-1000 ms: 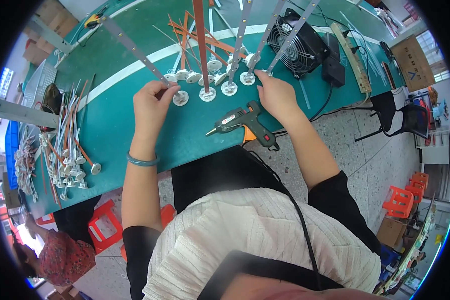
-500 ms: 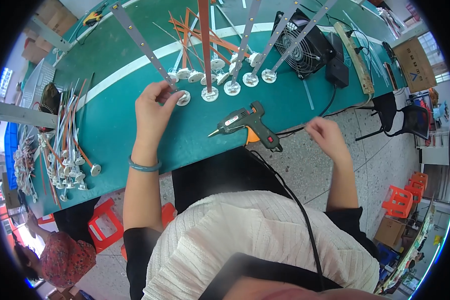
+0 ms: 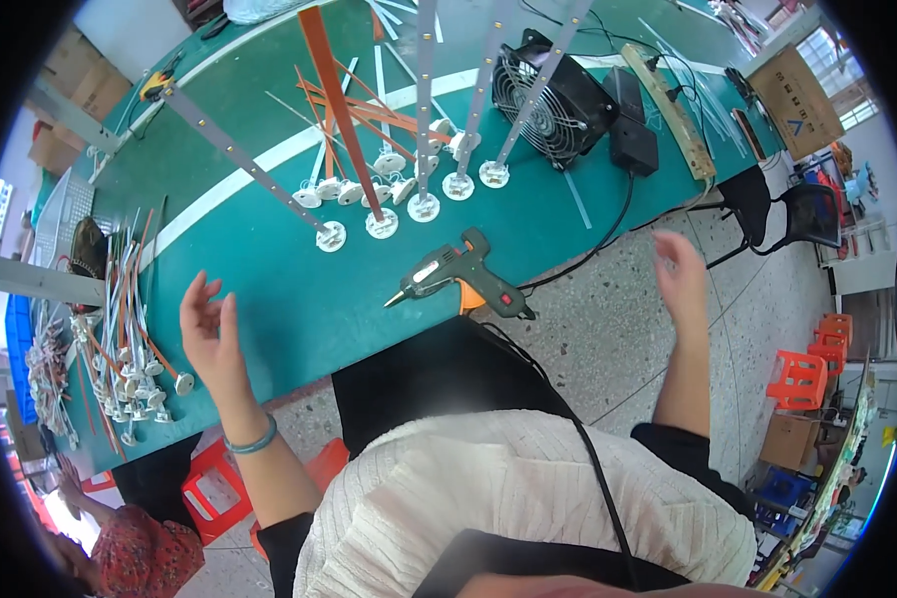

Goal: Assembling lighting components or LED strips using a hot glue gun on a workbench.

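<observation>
Your left hand (image 3: 207, 339) open, empty; right hand (image 3: 680, 274) open, empty. Nearest glue gun (image 3: 458, 276): light, rigid; grip handle, avoid nozzle.

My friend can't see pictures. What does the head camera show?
A person's empty left hand and right hand hover open, either side of a glue gun on a green table. Behind it, strips meet round white bases.
</observation>
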`<state>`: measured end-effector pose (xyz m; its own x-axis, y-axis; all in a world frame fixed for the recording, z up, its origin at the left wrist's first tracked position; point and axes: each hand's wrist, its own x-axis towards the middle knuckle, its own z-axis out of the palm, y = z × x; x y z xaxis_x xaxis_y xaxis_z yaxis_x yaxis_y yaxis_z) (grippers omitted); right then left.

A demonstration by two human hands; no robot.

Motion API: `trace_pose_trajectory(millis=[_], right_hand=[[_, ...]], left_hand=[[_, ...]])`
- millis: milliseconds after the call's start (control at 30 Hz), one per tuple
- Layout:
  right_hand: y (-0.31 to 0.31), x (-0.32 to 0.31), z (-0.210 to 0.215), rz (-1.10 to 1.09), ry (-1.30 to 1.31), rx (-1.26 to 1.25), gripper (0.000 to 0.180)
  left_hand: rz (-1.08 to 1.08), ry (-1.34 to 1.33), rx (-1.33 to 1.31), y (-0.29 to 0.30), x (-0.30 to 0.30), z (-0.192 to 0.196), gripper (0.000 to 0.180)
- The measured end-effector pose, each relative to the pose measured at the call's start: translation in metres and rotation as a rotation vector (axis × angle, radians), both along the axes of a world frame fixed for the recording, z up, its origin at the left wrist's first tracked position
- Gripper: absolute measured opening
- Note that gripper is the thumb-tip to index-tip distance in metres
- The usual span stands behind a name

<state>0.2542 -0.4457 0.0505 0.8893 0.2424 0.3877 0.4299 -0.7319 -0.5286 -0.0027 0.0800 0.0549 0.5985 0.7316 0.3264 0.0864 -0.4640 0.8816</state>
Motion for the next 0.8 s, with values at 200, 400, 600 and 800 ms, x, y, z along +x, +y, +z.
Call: trace_pose_trajectory(millis=[200,400,600,800], right_hand=[[0.140,0.026,0.012,0.194,-0.028,0.084,0.010],[0.163,0.050,-0.009,0.150,-0.284,-0.225,0.014],[0.075,0.032,0.008,0.283,0.063,-0.212,0.010],[-0.225,0.040,-0.045,-0.272,0.195,-0.738,0.016]], left_hand=[[0.051,-0.002,-0.087,-0.007,-0.044,-0.018,0.042],[0.109,0.027,-0.109,-0.015,-0.076,-0.029,0.041],[0.159,0.002,-0.072,-0.005,-0.079,-0.031,0.040],[0.204,-0.042,-0.064,0.013,-0.083,-0.042,0.029]])
